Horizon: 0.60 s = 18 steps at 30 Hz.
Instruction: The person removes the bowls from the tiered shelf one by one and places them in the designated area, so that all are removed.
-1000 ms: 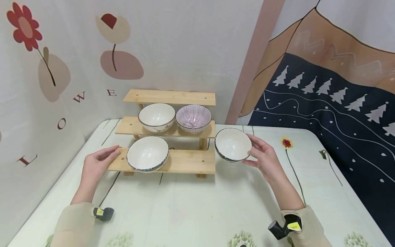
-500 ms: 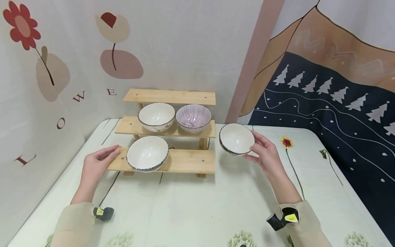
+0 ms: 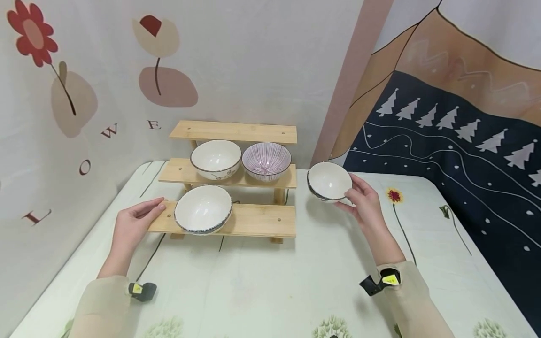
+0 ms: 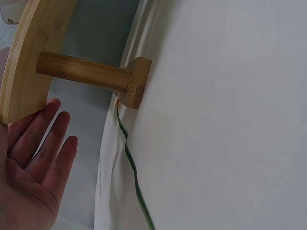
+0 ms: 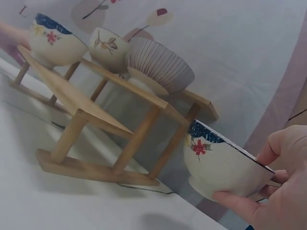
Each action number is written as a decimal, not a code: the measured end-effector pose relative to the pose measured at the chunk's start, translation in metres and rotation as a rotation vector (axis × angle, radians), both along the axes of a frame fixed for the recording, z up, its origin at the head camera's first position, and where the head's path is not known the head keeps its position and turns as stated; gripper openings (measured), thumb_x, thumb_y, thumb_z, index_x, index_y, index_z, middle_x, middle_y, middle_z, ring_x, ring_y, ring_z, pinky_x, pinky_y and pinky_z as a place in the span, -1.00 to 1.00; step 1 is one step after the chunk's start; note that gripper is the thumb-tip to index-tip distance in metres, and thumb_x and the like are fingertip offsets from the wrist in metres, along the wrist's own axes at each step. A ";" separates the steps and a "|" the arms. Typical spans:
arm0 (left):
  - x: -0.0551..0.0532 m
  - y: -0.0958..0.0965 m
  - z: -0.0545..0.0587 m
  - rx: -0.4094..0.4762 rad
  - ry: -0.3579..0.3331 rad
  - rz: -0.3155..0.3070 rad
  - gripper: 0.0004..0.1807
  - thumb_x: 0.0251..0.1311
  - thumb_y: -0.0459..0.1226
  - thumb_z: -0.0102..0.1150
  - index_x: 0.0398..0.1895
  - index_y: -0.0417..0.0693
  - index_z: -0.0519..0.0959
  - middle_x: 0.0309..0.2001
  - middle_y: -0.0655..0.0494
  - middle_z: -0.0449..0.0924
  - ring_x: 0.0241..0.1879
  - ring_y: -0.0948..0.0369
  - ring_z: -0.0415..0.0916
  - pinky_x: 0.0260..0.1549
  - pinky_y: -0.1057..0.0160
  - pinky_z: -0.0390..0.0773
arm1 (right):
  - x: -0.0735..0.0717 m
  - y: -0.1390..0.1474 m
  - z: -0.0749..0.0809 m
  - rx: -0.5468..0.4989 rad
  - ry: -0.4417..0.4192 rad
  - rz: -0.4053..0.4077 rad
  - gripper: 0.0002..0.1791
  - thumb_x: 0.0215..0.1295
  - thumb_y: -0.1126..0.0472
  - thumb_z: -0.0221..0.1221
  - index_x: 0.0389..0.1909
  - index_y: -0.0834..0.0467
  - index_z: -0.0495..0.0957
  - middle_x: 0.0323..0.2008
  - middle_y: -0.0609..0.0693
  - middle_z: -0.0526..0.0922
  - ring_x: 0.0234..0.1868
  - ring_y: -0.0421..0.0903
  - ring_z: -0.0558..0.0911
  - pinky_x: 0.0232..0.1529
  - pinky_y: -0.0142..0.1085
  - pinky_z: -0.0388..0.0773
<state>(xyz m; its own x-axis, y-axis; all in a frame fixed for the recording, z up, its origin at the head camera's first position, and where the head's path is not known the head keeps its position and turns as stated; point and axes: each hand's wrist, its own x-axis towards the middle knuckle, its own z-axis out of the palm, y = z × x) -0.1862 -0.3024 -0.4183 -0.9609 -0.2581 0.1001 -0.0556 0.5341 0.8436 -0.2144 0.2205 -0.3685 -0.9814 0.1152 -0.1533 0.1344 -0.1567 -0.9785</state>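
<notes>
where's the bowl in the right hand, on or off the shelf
Off: the right hand holds the bowl with a gap to the shelf.

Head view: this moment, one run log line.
left hand: grips lower shelf at left end | right hand: holds blue-edged bowl above table | lower shelf: matching bowl | middle shelf: white bowl, striped bowl

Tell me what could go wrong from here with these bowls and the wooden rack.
The right hand holds the round white bowl with blue trim off any surface, so it could slip. The round purple-striped bowl sits near the right end of the middle wooden shelf; the held bowl might knock it. The left hand touches the lowest wooden shelf; a push could jolt the wooden rack.
</notes>
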 end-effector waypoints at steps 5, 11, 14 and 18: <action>0.000 0.000 0.001 -0.003 -0.018 0.003 -0.35 0.27 0.15 0.21 0.24 -0.12 0.56 -0.13 0.84 0.56 -0.18 0.85 0.34 -0.22 0.76 0.42 | -0.008 0.001 -0.003 -0.018 -0.011 -0.024 -0.27 0.40 0.43 -0.08 0.57 0.09 0.04 0.56 0.08 0.12 0.37 -0.08 0.38 -0.06 -0.32 0.70; 0.001 0.001 0.003 0.007 -0.027 -0.003 -0.34 0.26 0.16 0.21 0.25 -0.11 0.55 -0.11 0.81 0.57 -0.17 0.85 0.35 -0.21 0.77 0.42 | -0.017 0.001 -0.007 -0.027 -0.034 -0.057 -0.24 0.37 0.44 -0.11 0.58 0.05 0.01 0.59 0.02 0.07 0.48 -0.01 0.27 0.02 -0.26 0.66; 0.001 0.001 0.003 0.006 -0.025 -0.001 -0.34 0.27 0.15 0.21 0.24 -0.12 0.56 -0.10 0.80 0.57 -0.17 0.85 0.34 -0.21 0.77 0.42 | -0.020 0.001 -0.010 -0.026 -0.044 -0.072 -0.23 0.36 0.44 -0.11 0.58 0.04 0.02 0.59 0.01 0.07 0.49 0.01 0.27 0.06 -0.21 0.63; 0.002 0.002 0.003 -0.003 -0.018 0.001 -0.36 0.28 0.14 0.21 0.24 -0.12 0.56 -0.12 0.82 0.56 -0.17 0.86 0.32 -0.21 0.78 0.41 | -0.024 0.000 -0.013 -0.037 -0.053 -0.088 -0.23 0.35 0.45 -0.12 0.58 0.05 0.02 0.59 0.01 0.06 0.48 0.03 0.28 0.09 -0.17 0.60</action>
<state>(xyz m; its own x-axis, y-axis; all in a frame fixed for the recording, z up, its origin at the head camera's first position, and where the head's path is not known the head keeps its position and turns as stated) -0.1838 -0.3009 -0.4150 -0.9622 -0.2591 0.0840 -0.0711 0.5367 0.8408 -0.2386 0.2210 -0.3816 -0.9583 0.1935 -0.2101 0.1698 -0.2057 -0.9638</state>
